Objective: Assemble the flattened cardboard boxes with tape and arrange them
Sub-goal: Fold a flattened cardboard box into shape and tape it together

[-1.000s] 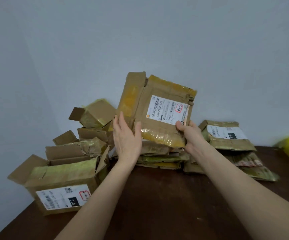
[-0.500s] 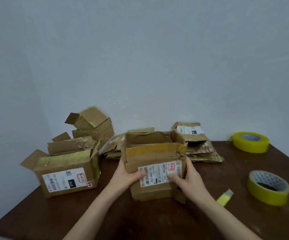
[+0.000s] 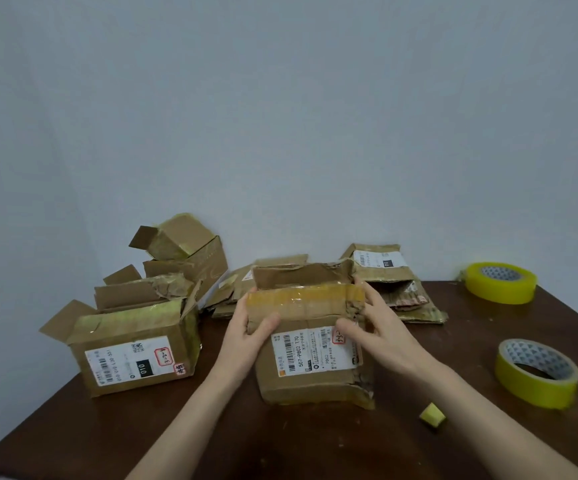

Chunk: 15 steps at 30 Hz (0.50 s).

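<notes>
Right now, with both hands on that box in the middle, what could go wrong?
The box is torn along its right edge, close to where the right hand grips it; pulling it open could rip it further. The left hand grips it too, while the nearer tape roll lies apart to the right; letting go to reach for it may let the box sag flat.

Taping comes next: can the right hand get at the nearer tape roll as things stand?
Probably yes, once it lets go: the right hand grips the box, and only bare table lies between it and the nearer tape roll.
</notes>
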Each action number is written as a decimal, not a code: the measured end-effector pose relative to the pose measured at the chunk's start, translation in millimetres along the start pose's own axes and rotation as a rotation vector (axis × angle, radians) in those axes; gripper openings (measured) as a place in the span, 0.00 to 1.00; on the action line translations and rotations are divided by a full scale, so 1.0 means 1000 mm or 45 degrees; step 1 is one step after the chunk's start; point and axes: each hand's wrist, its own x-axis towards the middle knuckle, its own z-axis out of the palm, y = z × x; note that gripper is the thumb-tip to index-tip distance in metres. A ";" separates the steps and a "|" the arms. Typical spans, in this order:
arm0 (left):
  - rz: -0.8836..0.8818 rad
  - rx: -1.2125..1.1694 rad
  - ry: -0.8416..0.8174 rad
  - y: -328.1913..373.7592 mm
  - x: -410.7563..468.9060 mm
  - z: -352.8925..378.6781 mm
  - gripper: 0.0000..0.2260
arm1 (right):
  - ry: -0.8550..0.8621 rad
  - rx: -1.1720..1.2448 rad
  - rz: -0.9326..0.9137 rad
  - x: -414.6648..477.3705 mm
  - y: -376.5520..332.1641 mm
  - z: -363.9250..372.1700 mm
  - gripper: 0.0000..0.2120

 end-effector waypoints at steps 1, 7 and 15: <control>-0.002 0.007 0.013 0.000 0.003 0.000 0.37 | 0.007 0.058 -0.015 0.002 0.000 0.001 0.17; 0.038 0.115 0.137 0.006 0.022 -0.002 0.31 | 0.193 0.273 0.189 0.008 0.002 0.000 0.44; 0.027 0.408 -0.201 0.006 0.045 -0.007 0.21 | 0.074 -0.109 0.168 0.034 0.003 -0.017 0.41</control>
